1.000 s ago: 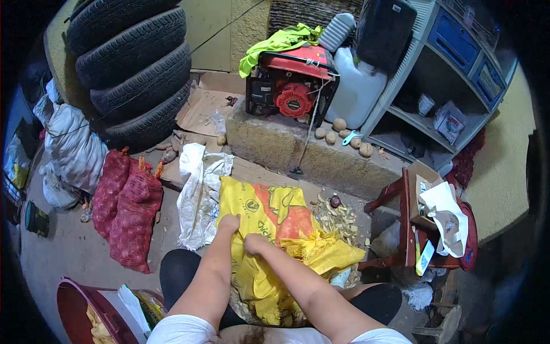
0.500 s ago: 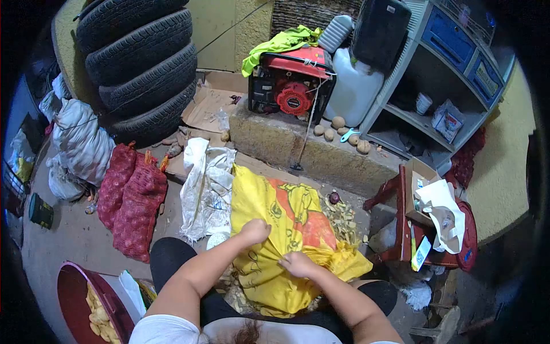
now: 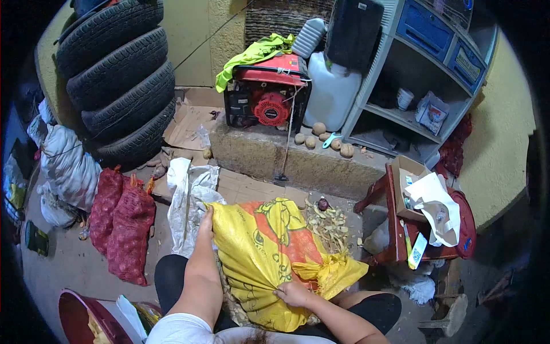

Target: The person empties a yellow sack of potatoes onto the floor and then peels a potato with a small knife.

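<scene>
A yellow woven sack [image 3: 246, 235] with red and black print is spread in front of me, over my lap and the floor. At its far left corner my left hand [image 3: 207, 222] is closed on the edge, the fingers partly hidden. My right hand [image 3: 293, 293] grips a bunched fold nearer my body, close to the gathered right end. What the sack holds, if anything, is hidden. Just beyond its left side lies a crumpled white sack [image 3: 182, 215]. Pale peelings [image 3: 331, 229] and a red onion [image 3: 323, 204] lie on the floor to its right.
Red mesh bags of onions [image 3: 130, 238] stand left. A maroon tub [image 3: 86, 321] with peeled pieces is at lower left. Potatoes [image 3: 346, 150] and a peeler [image 3: 331, 139] rest on the ledge near a generator [image 3: 266, 94]. A red stool [image 3: 381, 238] bears a box [image 3: 408, 172].
My left hand has moved away from the sack's middle to its far left corner, lifting that edge. My right hand stays gripping the fold, slightly lower. The view has shifted.
</scene>
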Available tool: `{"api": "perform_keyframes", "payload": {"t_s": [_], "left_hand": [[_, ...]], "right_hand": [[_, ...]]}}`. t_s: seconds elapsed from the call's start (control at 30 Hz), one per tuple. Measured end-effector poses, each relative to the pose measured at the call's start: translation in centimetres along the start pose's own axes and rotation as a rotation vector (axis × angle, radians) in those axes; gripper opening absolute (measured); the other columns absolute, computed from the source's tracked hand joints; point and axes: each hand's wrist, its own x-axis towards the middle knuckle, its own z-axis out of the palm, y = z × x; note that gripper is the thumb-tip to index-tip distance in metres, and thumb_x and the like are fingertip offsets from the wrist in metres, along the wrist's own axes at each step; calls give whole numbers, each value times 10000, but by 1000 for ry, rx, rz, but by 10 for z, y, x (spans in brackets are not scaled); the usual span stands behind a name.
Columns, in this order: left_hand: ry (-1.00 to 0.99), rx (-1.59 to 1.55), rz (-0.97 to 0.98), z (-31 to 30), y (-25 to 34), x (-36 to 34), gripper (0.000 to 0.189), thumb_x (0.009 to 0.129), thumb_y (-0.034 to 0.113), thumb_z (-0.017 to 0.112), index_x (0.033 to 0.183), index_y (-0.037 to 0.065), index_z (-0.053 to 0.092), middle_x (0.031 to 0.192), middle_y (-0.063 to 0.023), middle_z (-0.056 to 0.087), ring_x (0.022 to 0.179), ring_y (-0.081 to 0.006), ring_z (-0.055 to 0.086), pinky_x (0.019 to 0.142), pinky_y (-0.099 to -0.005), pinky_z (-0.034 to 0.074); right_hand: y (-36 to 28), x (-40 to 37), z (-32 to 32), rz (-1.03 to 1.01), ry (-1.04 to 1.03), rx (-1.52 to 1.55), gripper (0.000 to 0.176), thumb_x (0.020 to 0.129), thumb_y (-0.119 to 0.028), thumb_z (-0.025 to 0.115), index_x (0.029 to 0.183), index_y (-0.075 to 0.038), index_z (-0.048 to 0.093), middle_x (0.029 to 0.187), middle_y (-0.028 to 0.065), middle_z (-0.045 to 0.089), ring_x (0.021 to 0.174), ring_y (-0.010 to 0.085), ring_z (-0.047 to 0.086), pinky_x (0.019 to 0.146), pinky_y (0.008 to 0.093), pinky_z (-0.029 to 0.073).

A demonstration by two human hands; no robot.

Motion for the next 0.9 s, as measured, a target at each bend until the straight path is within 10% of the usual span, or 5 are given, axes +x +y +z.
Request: {"api": "perform_keyframes", "payload": {"t_s": [0.23,0.43,0.53,0.6,0.9], "left_hand": [[8,352,32,-23,-3,75,700,818,576,425,1262,42,332,1145,-129,502,1005,-239,518,839,-363,423],[348,566,206,31,15,10,580,864,491,415,1043,-38,574,1011,-167,591,942,-227,547,813,-321,407],[298,568,569,32,-4,18,490,892,408,414,972,-38,601,935,-160,612,889,-218,564,782,-321,420],[239,563,448,44,3,-1,468,886,375,448,1041,-59,527,947,-130,580,845,-220,548,736,-338,431],[131,106,522,109,1,-56,436,890,292,450,569,7,525,558,-107,528,527,-199,495,569,-317,408]], "right_hand": [[-20,-9,-11,41,-93,33,291,825,-296,491,737,-29,563,726,191,573,685,372,549,654,443,431],[-18,-14,1,56,-59,67,286,829,-292,481,737,-34,563,737,195,570,704,371,552,654,445,430],[-11,-17,12,57,-29,80,285,830,-294,478,740,-37,564,740,198,571,709,374,552,658,446,431],[-3,-18,29,51,44,142,356,841,-330,503,685,-11,530,640,180,533,593,323,529,600,402,417],[21,42,49,293,272,550,354,868,-305,489,707,6,540,604,69,525,571,134,451,579,317,395]]}}
